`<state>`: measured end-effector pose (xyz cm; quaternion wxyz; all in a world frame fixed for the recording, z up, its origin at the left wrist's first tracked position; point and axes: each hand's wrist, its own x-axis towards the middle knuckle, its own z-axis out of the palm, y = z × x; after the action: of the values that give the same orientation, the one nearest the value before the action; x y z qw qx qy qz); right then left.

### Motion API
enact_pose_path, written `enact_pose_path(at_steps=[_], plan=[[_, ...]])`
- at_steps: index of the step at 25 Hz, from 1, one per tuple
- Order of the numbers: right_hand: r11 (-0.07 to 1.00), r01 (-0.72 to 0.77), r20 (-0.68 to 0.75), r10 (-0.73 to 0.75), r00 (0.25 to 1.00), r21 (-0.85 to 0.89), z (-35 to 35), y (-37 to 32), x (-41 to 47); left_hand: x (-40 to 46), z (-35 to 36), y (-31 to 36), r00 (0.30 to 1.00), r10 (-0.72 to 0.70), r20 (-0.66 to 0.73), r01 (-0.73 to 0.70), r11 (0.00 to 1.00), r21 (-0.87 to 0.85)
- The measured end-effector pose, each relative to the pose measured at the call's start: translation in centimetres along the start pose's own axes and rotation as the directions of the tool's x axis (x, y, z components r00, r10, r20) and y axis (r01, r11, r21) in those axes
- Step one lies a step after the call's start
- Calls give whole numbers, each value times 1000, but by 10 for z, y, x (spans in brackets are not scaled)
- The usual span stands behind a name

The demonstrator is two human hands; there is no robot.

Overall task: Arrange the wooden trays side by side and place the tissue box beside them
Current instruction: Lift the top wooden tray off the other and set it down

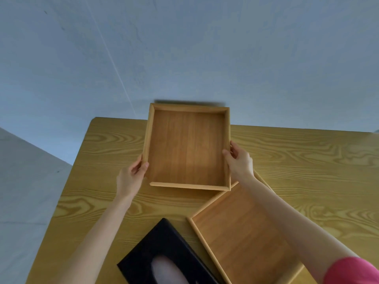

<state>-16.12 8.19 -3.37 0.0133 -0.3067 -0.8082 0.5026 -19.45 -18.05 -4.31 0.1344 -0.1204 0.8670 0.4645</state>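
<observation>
At twelve o'clock of the table, square wooden tray [187, 147] held between both hands, far rim overhanging the table's back edge, near rim low toward the tabletop; whether lifted clear or resting cannot be told, though a dark shadow on the wall behind the far rim suggests a tilt. Second wooden tray [244, 232] lying flat at five o'clock, skewed diagonally, its upper corner tucked just beneath the held tray's near right corner. Black tissue box [164, 257] at six o'clock, likewise askew, pale tissue showing at its slot, just beside the second tray's left rim.

Step in hand, by judgement: positioning of the first tray; side-by-side arrangement not yet achieved, tissue box not yet placed. Next move calls for setting this tray fully onto the table, square to the edge, then squaring the skewed tray alongside with rims parallel. Overhang at the back edge noted as a risk of tipping if released as is.

Left hand [131, 177] at eight o'clock of the held tray, thumb hooked over the left rim, fingers curled under the outer wall. Right hand [240, 160] at three o'clock, thumb inside the right rim, fingers wrapped outside. Both forearms extended forward, right arm crossing above the second tray, pink sleeve [352, 271] at the shoulder end. Yellow wood-grain table [307, 160] beneath.
</observation>
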Motion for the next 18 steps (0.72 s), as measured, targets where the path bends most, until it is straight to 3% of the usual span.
enact_pose_path(at_steps=[7,18], plan=[[1000,26,22,-27,999,4,20,-1,13,12,-2,-9,999,-20,-50,18,999,-38],[991,1,58,7,998,-132,23,24,10,11,13,-19,999,28,-30,-20,977,214]])
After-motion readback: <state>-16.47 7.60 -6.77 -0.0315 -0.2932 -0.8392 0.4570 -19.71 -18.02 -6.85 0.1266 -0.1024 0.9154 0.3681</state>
